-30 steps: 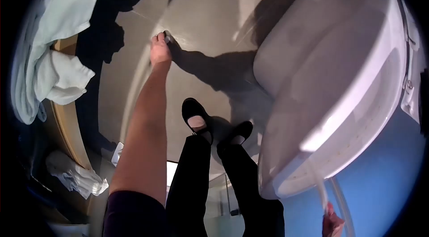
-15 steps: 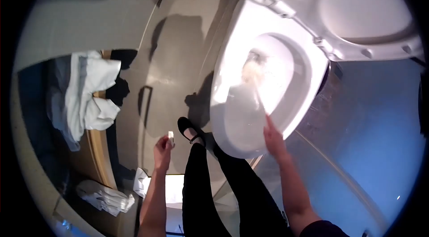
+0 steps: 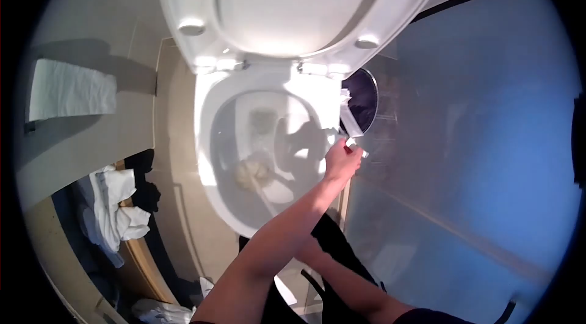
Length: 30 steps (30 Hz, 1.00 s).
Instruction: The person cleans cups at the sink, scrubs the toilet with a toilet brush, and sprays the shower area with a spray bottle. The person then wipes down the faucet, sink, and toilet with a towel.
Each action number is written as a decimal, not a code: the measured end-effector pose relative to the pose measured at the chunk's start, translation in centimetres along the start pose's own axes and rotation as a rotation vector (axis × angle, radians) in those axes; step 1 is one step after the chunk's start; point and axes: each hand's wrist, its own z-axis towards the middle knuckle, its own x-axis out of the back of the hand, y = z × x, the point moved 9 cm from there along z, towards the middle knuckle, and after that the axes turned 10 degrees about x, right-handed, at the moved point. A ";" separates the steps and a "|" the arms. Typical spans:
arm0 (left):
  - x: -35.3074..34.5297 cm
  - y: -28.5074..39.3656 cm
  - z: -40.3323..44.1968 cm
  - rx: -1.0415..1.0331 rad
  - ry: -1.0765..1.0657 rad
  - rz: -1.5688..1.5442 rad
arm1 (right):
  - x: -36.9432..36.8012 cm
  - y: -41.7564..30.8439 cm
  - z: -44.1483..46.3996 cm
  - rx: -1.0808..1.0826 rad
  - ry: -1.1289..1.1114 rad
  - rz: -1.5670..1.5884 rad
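Observation:
My left hand (image 3: 343,159) reaches across to the right of the toilet bowl (image 3: 223,141), beside a dark-lined waste bin (image 3: 364,101). Its fingers are closed on a small white piece (image 3: 364,154), too small to name. Under my left forearm lies my right hand (image 3: 312,252), mostly hidden with its fingers out of sight. Toward it runs the pale handle of a toilet brush (image 3: 252,174), whose bristle head is down inside the bowl. White strips (image 3: 350,121) hang over the bin's near side.
The toilet lid and seat (image 3: 293,6) are raised. A toilet paper roll (image 3: 72,89) is mounted on the left wall. White cloths (image 3: 113,208) lie on a shelf below it. A frosted glass panel (image 3: 464,141) stands to the right.
My view has turned to face the toilet squarely. My left hand has crossed from the left side to beside the bin, still with the small white piece. The brush head remains in the bowl.

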 end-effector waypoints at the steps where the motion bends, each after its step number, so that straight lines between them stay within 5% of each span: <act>1: -1.9 -0.9 3.8 0.020 -0.012 -0.066 | 1.0 0.9 -0.3 -0.037 0.073 0.163; 2: -2.2 -1.1 7.7 -0.066 0.121 0.038 | 2.5 0.3 -0.2 -0.159 -0.115 -0.028; 5: -1.4 -1.1 11.9 -0.255 0.427 0.222 | 3.9 3.0 -0.7 -0.019 -0.217 -0.290; 6: -1.7 1.0 8.0 -0.206 0.291 0.194 | 5.4 2.1 0.2 -0.035 -0.305 -0.200; 8: -0.4 0.6 3.8 -0.373 0.217 0.136 | 9.8 0.0 0.7 -0.063 -0.116 0.016; 10: 3.2 2.5 -7.5 -0.755 0.405 0.125 | 13.8 -2.3 0.0 -0.114 -0.017 0.158; 11: 5.3 2.2 -12.8 -0.853 0.596 0.421 | 15.6 -4.2 -0.2 -0.113 0.016 0.168; 15: 15.5 -7.7 -23.2 -0.395 0.874 0.379 | 19.0 -7.1 0.2 -0.017 0.109 0.032; 17: 18.1 -17.1 -25.5 -0.076 0.824 0.464 | 16.7 -4.6 1.7 -0.060 0.002 -0.243; 19: 17.8 -27.5 -28.2 0.132 0.658 0.601 | 13.5 -1.5 3.9 0.189 -0.024 -0.140; 21: 16.0 -35.7 -30.6 0.268 0.631 0.831 | 13.9 -5.0 2.4 -0.003 -0.175 -0.190; 23: 12.6 -38.3 -32.6 0.556 0.422 0.507 | 13.6 -7.8 -1.1 -0.091 -0.185 -0.238; 24: 11.0 -39.9 -32.6 0.580 0.388 0.472 | 12.9 -7.8 -1.9 -0.167 -0.215 -0.308; 27: 9.4 -42.8 -32.7 0.635 0.401 0.462 | 9.4 -1.5 -0.5 0.148 -0.319 -0.497; 30: 9.3 -44.2 -32.4 0.556 0.331 0.387 | 14.1 -9.1 2.2 0.160 -0.263 -0.499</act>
